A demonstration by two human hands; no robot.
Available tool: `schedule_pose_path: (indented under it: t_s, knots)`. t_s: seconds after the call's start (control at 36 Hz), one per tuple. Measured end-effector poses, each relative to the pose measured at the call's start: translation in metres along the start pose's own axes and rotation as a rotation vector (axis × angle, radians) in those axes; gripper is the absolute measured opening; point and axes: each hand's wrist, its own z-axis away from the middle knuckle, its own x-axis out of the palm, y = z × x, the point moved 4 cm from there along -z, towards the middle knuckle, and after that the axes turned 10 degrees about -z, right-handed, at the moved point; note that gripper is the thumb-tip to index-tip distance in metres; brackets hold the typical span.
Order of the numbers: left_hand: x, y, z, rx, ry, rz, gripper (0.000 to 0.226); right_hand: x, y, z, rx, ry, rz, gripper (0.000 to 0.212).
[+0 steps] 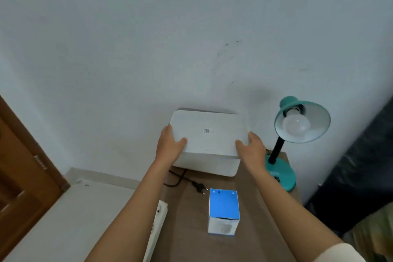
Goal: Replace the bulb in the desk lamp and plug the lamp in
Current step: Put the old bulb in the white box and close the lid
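A teal desk lamp [282, 174] stands at the table's far right, its shade tilted toward me with a white bulb [296, 126] screwed inside. Its black cord runs left under a white box, and the plug [199, 187] lies loose on the brown table [187, 229]. A blue-and-white bulb carton [223, 210] stands in the middle, its top open. My left hand [170, 144] and my right hand [251, 147] grip the two sides of the lid of a large white box [209, 134] by the wall, with the lid raised off its base.
A white power strip [158, 221] lies along the table's left edge. A brown wooden door [23, 166] is at the left. A dark surface [361, 166] fills the right side. The pale wall stands directly behind the table.
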Motion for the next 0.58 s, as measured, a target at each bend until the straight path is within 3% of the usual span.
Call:
schedule_pose_path:
  t_s: [0.17, 0.28, 0.47, 0.53, 0.58]
  knots:
    - [0.015, -0.007, -0.041, 0.052, 0.072, -0.158, 0.032, 0.021, 0.006, -0.040, -0.011, 0.020, 0.025, 0.016]
    - [0.019, -0.011, -0.053, 0.054, 0.097, -0.229, 0.043, 0.022, 0.012, -0.039, -0.021, 0.042, 0.055, 0.047]
    - [0.017, -0.012, -0.055, 0.085, 0.137, -0.207, 0.034, 0.023, 0.010, -0.034, -0.065, 0.060, 0.083, 0.050]
    - [0.017, -0.012, -0.056, 0.094, 0.135, -0.187, 0.032, 0.023, 0.009, -0.037, -0.041, 0.056, 0.077, 0.046]
    - [0.016, -0.011, -0.056, 0.091, 0.143, -0.177, 0.031, 0.024, 0.009, -0.041, -0.025, 0.069, 0.083, 0.026]
